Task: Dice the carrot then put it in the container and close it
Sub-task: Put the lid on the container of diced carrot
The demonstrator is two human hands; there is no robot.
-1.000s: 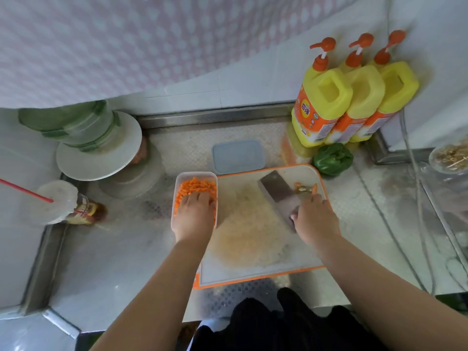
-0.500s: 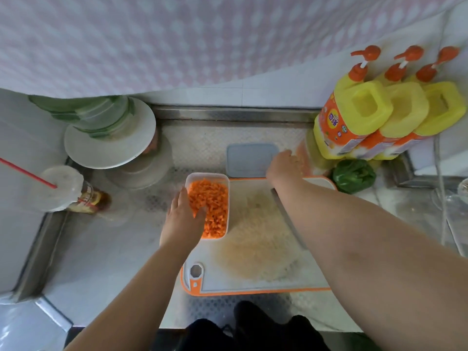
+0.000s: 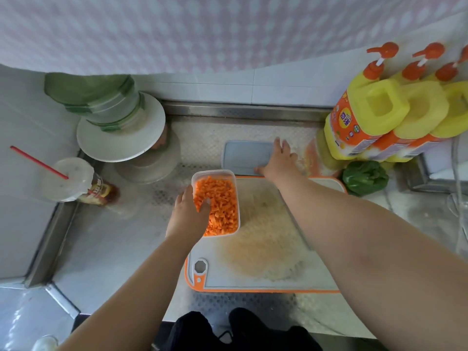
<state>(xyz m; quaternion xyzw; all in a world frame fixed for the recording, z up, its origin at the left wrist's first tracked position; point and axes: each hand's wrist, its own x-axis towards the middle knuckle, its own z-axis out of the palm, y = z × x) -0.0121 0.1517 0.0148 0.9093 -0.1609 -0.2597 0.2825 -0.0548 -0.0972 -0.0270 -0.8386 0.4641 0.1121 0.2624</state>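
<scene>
On the steel counter [image 3: 106, 249], a clear plastic container [image 3: 236, 198] sits half on the near-left part of an orange-rimmed white cutting board [image 3: 266, 277], filled with diced carrot [image 3: 220, 206]. Its top is uncovered. The person's left hand [image 3: 188, 214] grips the container's left wall, thumb hooked over the rim and dipping among the carrot pieces, fingers down the outside. Just beyond the board lies the flat blue-grey lid [image 3: 244, 157], apart from the container. The right hand [image 3: 279, 159] reaches across the board and rests on the lid's right end, fingers spread toward the far edge, thumb at the near edge; whether it has actually pinched the lid I cannot tell. To the right stand three yellow pump bottles [image 3: 395, 117] with a green pepper [image 3: 364, 177] in front of them. At the left, a lidded cup with a red straw [image 3: 65, 179] stands near a stack of white plates [image 3: 121, 138].
</scene>
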